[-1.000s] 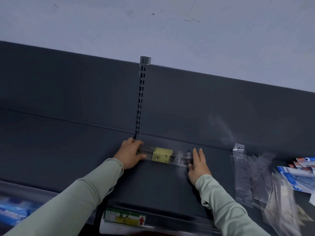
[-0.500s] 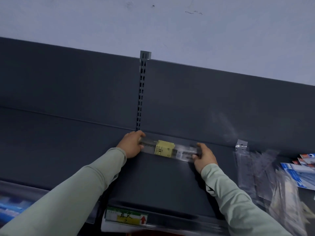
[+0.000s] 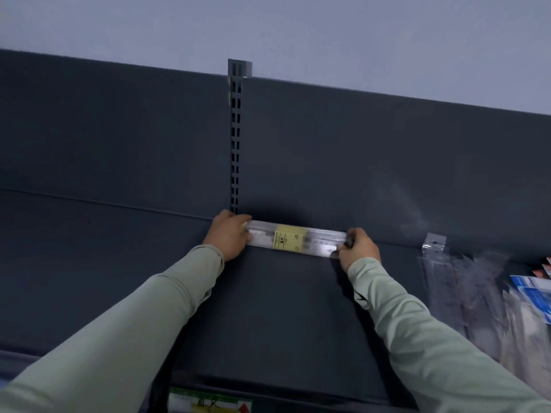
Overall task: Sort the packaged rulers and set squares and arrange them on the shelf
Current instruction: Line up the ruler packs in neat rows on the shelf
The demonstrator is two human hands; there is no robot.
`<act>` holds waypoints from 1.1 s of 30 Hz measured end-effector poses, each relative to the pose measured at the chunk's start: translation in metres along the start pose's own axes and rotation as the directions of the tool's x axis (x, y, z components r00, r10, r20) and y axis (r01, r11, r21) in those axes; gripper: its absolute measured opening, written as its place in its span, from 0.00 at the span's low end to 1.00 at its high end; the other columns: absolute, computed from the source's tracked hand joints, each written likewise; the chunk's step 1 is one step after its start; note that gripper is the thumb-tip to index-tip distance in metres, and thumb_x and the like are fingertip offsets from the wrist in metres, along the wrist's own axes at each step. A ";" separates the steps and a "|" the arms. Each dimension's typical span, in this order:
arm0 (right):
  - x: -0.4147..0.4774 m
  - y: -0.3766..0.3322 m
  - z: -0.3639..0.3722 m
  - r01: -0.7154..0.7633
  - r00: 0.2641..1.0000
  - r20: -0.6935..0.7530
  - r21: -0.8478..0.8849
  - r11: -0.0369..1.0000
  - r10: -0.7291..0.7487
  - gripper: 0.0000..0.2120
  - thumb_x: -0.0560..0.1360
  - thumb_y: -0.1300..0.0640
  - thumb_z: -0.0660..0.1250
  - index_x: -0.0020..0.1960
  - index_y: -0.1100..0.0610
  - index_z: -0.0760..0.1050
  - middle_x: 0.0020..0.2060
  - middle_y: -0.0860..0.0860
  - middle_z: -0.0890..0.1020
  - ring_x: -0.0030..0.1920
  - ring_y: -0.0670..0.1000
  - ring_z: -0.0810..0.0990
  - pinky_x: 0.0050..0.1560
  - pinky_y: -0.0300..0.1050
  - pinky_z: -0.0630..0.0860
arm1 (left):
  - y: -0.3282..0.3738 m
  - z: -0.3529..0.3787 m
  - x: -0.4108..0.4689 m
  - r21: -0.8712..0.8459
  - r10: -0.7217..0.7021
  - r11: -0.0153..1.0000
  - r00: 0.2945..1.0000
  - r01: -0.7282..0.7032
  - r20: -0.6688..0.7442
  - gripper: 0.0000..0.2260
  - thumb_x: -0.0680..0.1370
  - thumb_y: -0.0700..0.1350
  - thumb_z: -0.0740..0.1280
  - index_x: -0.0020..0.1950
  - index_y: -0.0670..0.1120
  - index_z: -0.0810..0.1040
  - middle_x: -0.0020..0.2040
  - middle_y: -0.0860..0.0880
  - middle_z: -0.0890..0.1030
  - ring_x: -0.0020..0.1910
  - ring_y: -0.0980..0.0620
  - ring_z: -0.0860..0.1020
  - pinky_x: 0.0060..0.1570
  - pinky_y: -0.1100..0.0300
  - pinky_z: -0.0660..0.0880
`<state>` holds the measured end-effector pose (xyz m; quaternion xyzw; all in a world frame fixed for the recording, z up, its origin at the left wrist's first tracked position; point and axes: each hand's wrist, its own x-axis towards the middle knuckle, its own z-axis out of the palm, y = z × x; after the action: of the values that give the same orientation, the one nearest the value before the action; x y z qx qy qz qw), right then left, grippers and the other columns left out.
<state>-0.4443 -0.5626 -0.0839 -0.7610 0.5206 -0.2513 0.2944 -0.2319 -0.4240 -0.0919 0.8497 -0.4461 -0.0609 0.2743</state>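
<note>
Rulers in one clear pack (image 3: 296, 240) with a yellow label lie lengthwise at the back of the dark shelf (image 3: 283, 317), against the rear panel (image 3: 357, 162) and just right of the slotted upright (image 3: 235, 138). The left hand (image 3: 228, 235) has its fingers curled round the pack's left end; the right hand (image 3: 357, 248) pinches the right end, thumb on the near face.

To seat the pack well, press both ends evenly so it sits flush along the panel and parallel to the shelf edge, label outward. Release one end at a time to check that it does not slide.

More packages (image 3: 465, 293) lie well apart at the right. They are blurred and cut off by the frame; rulers cannot be told from set squares there. The label print is unreadable. The price tag (image 3: 208, 403) at the front edge is partly cropped.
</note>
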 end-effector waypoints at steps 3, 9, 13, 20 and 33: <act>0.007 0.001 0.004 0.025 1.000 0.019 -0.068 0.997 -0.024 0.22 0.76 0.62 0.64 0.69 0.59 0.69 0.64 0.58 0.75 0.64 0.58 0.73 0.62 0.44 0.68 | -0.002 0.003 0.002 0.172 0.003 0.985 1.000 0.000 -0.017 0.20 0.81 0.49 0.60 0.74 0.52 0.66 0.73 0.44 0.60 0.72 0.43 0.57 0.70 0.50 0.57; 0.014 0.007 0.012 0.143 0.990 0.005 -0.170 0.975 -0.144 0.21 0.77 0.61 0.61 0.69 0.56 0.70 0.71 0.56 0.67 0.68 0.56 0.69 0.65 0.45 0.66 | 0.003 0.013 -0.002 0.458 0.192 0.870 0.981 -0.181 0.023 0.26 0.80 0.43 0.57 0.78 0.50 0.54 0.79 0.47 0.49 0.77 0.48 0.47 0.73 0.46 0.49; 0.009 0.013 0.013 0.329 0.939 0.024 -0.358 0.874 -0.344 0.19 0.79 0.57 0.57 0.70 0.52 0.69 0.75 0.54 0.59 0.74 0.55 0.60 0.70 0.51 0.61 | 0.006 0.018 -0.004 0.372 0.228 0.872 0.936 -0.318 0.267 0.26 0.84 0.52 0.50 0.79 0.52 0.44 0.79 0.52 0.41 0.77 0.54 0.40 0.74 0.46 0.38; -0.002 0.018 0.018 0.392 0.911 0.321 -0.487 0.780 -0.258 0.25 0.81 0.43 0.45 0.77 0.47 0.51 0.78 0.48 0.47 0.77 0.48 0.43 0.75 0.51 0.43 | 0.014 0.011 -0.011 0.377 0.133 0.878 0.907 -0.295 0.400 0.32 0.81 0.62 0.49 0.79 0.51 0.42 0.79 0.52 0.40 0.77 0.54 0.39 0.75 0.45 0.41; -0.032 0.021 0.007 0.420 0.880 0.427 -0.493 0.762 -0.208 0.28 0.80 0.38 0.44 0.77 0.43 0.44 0.77 0.47 0.39 0.76 0.46 0.36 0.75 0.56 0.36 | 0.012 0.008 -0.042 0.376 0.074 0.891 0.897 -0.255 0.435 0.36 0.78 0.68 0.48 0.78 0.52 0.38 0.78 0.51 0.34 0.76 0.53 0.33 0.74 0.43 0.36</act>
<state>-0.4641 -0.5372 -0.1061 -0.9228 0.3739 0.0082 0.0923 -0.2683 -0.3993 -0.0990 0.8149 -0.5679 -0.1151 -0.0121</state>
